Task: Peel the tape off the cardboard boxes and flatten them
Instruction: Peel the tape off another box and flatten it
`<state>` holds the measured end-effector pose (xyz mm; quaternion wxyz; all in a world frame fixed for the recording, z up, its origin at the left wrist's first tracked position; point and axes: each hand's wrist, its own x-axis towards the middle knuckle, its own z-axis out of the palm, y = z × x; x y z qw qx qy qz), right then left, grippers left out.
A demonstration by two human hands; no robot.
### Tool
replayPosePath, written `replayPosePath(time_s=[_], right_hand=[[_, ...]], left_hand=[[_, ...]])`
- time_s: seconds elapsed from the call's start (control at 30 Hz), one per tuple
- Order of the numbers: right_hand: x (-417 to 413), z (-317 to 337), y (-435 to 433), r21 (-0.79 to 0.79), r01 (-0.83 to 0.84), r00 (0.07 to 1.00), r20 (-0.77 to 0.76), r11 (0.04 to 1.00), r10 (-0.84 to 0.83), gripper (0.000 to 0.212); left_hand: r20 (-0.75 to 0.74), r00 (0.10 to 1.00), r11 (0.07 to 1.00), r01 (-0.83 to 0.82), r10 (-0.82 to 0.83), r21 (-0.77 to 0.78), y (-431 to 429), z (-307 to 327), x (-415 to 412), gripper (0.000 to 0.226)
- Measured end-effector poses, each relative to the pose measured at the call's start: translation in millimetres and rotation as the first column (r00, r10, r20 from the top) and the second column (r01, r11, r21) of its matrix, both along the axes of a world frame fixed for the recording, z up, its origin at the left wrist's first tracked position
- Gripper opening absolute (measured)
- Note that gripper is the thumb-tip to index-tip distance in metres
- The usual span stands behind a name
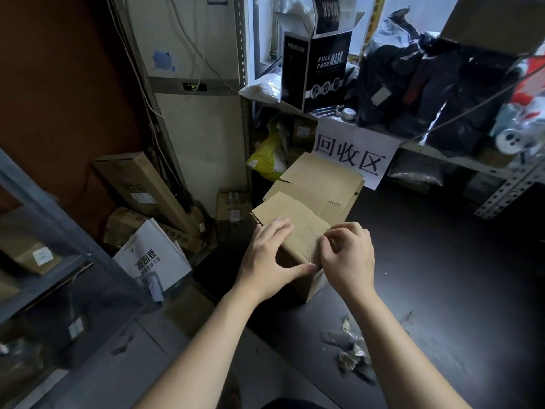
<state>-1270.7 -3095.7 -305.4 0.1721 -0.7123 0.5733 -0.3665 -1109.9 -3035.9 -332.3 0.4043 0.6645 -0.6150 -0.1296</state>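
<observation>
Left hand (269, 255) flat, pressing small cardboard box (298, 228) steady. Right hand (348, 258) pinches beside left thumb, likely tape, too faint to confirm. Peel low, slow, along seam.

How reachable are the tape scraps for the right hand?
Likely yes: the tape scraps lie on open table beside that forearm, nothing between. But the right hand is pinching at the box top and must let go first.

At the grip, the cardboard box (298, 231) is plain tan; beyond it a white sign (354, 152) bears black characters; the table (442, 276) beneath is black.
</observation>
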Motion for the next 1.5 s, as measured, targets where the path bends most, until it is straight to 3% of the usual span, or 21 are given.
replayPosePath(time_s=[0.4,0.77,1.0,1.1,1.27,1.5], right_hand=[[11.0,9.0,1.4,0.123,0.083,0.972,-0.230,0.989,-0.053,0.018],[3.0,-1.4,-1.1,0.141,-0.030,0.994,-0.101,0.990,0.044,0.015],[1.9,-5.7,6.0,0.063,0.032,0.993,0.116,0.998,-0.039,0.004],[3.7,-4.4,4.8,0.057,0.040,0.989,0.139,0.998,-0.047,0.016],[3.1,-6.6,0.4,0.057,0.032,0.995,0.097,0.998,-0.037,0.008],[2.9,-14.1,0.4,0.045,-0.032,0.998,0.060,0.998,0.030,0.007]], left_hand=[[-0.032,0.999,0.998,-0.002,0.000,-0.063,-3.6,-1.9,0.7,0.095],[-0.099,0.995,0.998,0.018,-0.024,-0.064,-11.5,-7.1,5.2,0.101],[-0.105,0.992,0.997,0.063,-0.067,-0.038,-12.3,-5.6,8.4,0.102],[-0.100,0.993,0.998,0.059,-0.062,-0.024,-10.0,-3.1,8.7,0.103],[-0.077,0.996,0.999,0.052,-0.052,-0.002,-7.7,0.2,8.5,0.098],[-0.033,0.998,0.999,0.047,-0.046,0.014,-8.8,1.1,5.1,0.108]])
